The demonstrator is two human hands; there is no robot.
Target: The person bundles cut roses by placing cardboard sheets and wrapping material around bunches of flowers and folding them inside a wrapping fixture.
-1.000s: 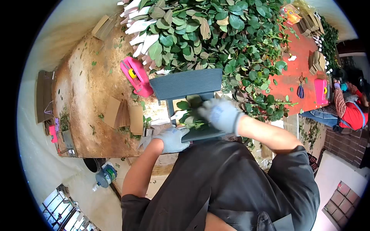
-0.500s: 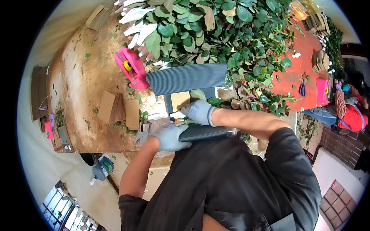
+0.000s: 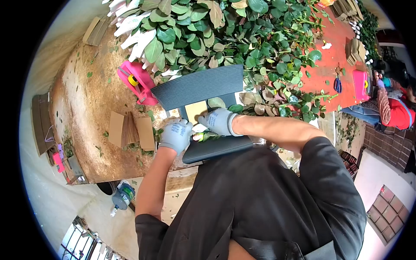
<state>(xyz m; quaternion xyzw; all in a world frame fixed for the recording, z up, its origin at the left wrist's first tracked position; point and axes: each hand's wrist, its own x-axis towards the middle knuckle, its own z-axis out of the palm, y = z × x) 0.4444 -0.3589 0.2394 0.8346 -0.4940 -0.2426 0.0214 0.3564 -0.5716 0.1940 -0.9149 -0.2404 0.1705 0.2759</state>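
Observation:
In front of my body stands a dark ribbed stand (image 3: pixel 201 88) with a padded dark front edge (image 3: pixel 219 148). A piece of cardboard (image 3: pixel 196 111) lies in its middle, with a pale rose bud (image 3: pixel 198 137) and green leaves below it. My left hand (image 3: pixel 176 135), in a grey glove, is closed at the stand's left side, beside the bud. My right hand (image 3: pixel 218 121), also gloved, is curled over the right edge of the cardboard, near a white-wrapped bud. What the fingertips of each hand grip is hidden.
A large pile of leafy rose stems (image 3: pixel 242 39) covers the back of the table. A pink tape dispenser (image 3: pixel 138 82) stands left of the stand, near folded cardboard pieces (image 3: pixel 130 130). Scissors (image 3: pixel 337 84) lie at right. Another person in red (image 3: pixel 396 113) is at the far right.
My left hand has lifted off the padded front edge and moved up to the stand's left side, its fingers now curled. The bud and leaves between the hands have come into sight.

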